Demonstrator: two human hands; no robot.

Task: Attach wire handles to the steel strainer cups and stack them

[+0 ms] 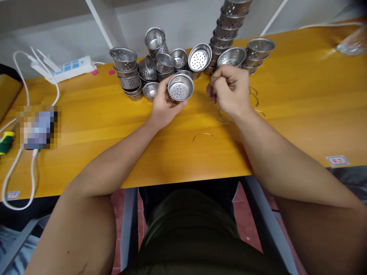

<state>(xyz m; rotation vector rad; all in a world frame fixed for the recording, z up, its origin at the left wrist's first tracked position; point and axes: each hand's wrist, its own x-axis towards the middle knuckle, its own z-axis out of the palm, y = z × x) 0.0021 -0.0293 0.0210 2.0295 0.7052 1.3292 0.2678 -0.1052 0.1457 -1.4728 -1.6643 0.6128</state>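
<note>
With the left fingers (pixel 163 88), gripping a perforated metal cup (pixel 180 87) around its wall, mouth tilted toward the camera. With the right fingers (pixel 222 86), closed in a pinch; whether around a wire end or nothing, not possible to tell. Directly leftward from these right fingers, across a bare gap: the held cup, its axis pointing to the camera rather than to the right. Nearer to the body than both, on the surface (pixel 172 156), one curved wire (pixel 205 133), lengthwise from left to right, slightly closer to the right fingers. Beyond both, many stacked cups (pixel 129 82).
</note>
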